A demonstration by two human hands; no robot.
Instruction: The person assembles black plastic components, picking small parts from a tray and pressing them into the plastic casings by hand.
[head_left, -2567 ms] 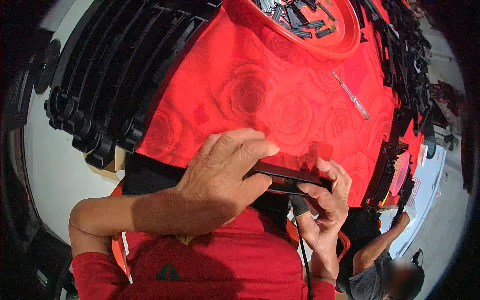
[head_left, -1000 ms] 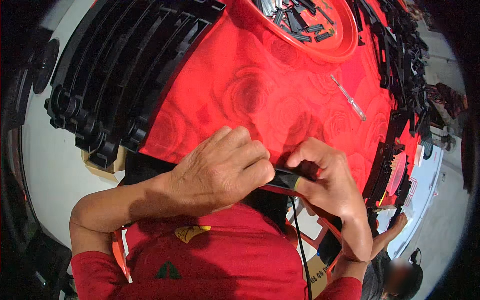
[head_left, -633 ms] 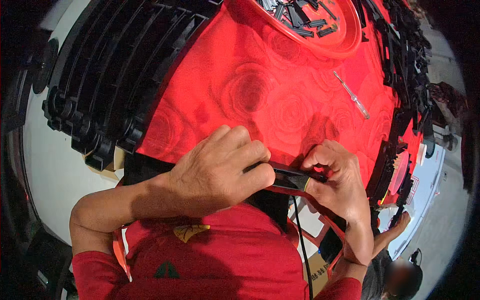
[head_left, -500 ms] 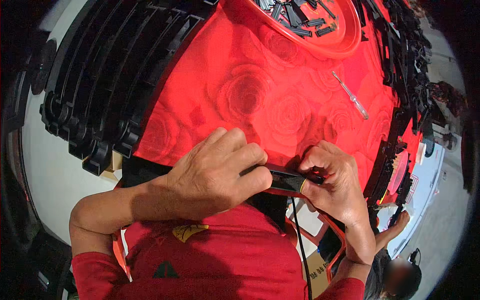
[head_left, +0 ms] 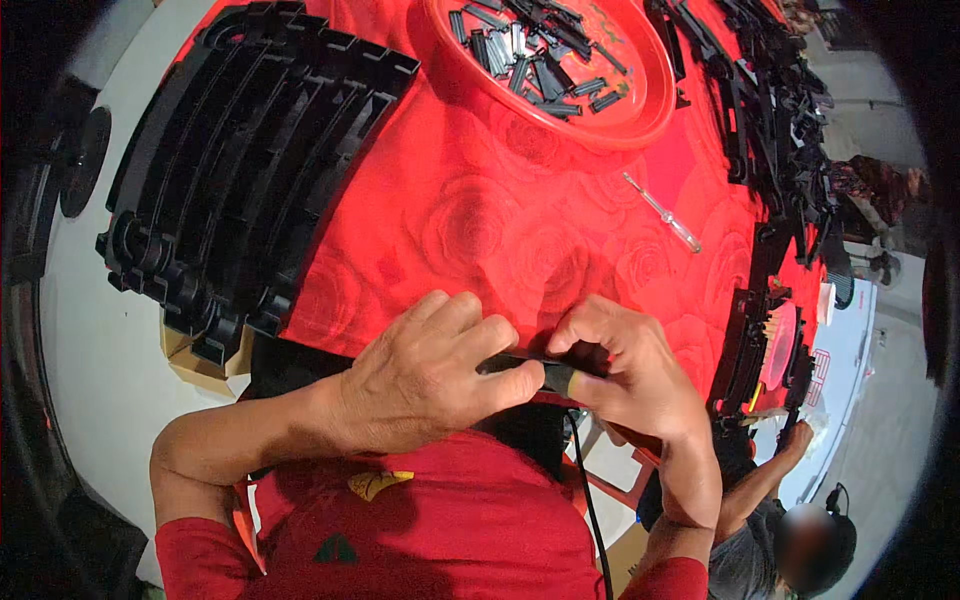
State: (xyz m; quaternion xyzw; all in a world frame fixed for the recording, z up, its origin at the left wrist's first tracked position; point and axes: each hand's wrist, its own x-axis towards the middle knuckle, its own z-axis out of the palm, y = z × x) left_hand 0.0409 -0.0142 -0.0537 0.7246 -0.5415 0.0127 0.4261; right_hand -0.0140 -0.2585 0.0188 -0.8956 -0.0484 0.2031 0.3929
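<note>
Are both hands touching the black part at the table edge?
Touching. The head view shows the left hand and right hand both closed around the black part, no gap visible.

black part (head_left: 528,364) mostly hidden under both hands, bowl (head_left: 640,125) rim cropped

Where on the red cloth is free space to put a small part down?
Bare red cloth lies between the stacked black curved pieces, the red bowl, the screwdriver and both hands, left and right. The right edge is crowded with black parts.
</note>
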